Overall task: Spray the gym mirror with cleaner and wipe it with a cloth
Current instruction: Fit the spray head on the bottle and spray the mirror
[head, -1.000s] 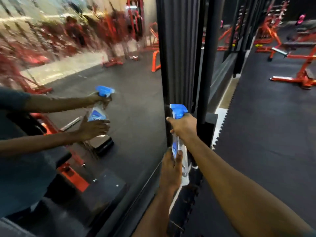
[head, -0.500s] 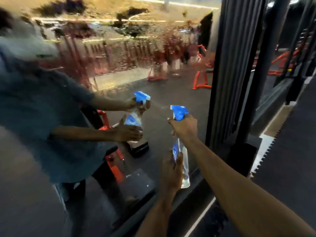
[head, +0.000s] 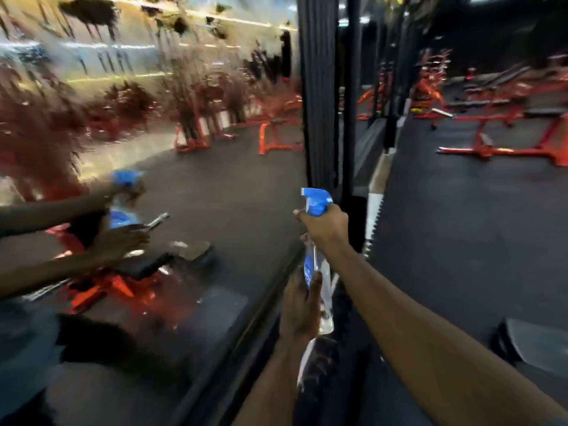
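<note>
The large wall mirror (head: 190, 186) fills the left half of the view, its upper glass streaked and blotched with wet runs that smear the reflected lights and orange machines, while its lower part reflects the dark floor, the person's two arms and the bottle. A ribbed black vertical pillar (head: 318, 96) borders the mirror on its right edge. To the right of it the dark rubber gym floor (head: 461, 241) stretches away, with orange steel gym frames (head: 504, 139) standing far back on it and a row of more mirror panels running along the wall. The clear plastic spray bottle with a blue trigger head and blue label (head: 319, 272) is held upright just in front of the mirror's lower right corner, nozzle pointing left toward the glass; whether it touches the glass cannot be told. The right hand (head: 325, 227) grips the bottle's neck right under the blue head, fingers curled round it with one finger at the front by the trigger. The left hand (head: 299, 305) holds the lower body of the bottle from the near side, its fingers wrapped round the clear plastic and the thumb lying up along the blue label. The whole picture is blurred, so finer detail on the glass is unclear.
</note>
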Demonstrator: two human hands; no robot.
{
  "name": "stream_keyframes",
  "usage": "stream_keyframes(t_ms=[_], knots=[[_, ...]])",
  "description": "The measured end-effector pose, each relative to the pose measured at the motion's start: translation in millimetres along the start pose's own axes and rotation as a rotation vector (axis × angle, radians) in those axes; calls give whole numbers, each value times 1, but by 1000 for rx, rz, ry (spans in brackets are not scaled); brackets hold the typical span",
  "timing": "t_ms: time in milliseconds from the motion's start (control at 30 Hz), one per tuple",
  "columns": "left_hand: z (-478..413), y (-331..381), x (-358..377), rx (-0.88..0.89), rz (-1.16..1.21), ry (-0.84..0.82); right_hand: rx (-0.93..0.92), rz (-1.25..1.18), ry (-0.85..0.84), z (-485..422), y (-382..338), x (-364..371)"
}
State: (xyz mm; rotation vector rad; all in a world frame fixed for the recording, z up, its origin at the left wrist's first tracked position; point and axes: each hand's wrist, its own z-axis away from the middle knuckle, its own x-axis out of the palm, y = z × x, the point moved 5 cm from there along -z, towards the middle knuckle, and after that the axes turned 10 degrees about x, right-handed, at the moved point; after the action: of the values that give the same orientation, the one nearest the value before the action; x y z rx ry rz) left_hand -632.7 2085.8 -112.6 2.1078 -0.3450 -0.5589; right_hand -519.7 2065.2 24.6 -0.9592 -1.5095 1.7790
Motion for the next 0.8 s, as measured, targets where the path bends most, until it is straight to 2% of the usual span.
stream_keyframes(t_ms=[167,433,600,800], knots=[[85,70,34,3,155,-124,13,-16,137,85,17,-88],[220,148,75,43,204,-209,1,-24,215,218,47,-203],[306,164,43,-72,120,-169,24,-22,132,297,68,-200],[379,168,-58,-107,34,-19,13,-45,-67,389,81,-124]])
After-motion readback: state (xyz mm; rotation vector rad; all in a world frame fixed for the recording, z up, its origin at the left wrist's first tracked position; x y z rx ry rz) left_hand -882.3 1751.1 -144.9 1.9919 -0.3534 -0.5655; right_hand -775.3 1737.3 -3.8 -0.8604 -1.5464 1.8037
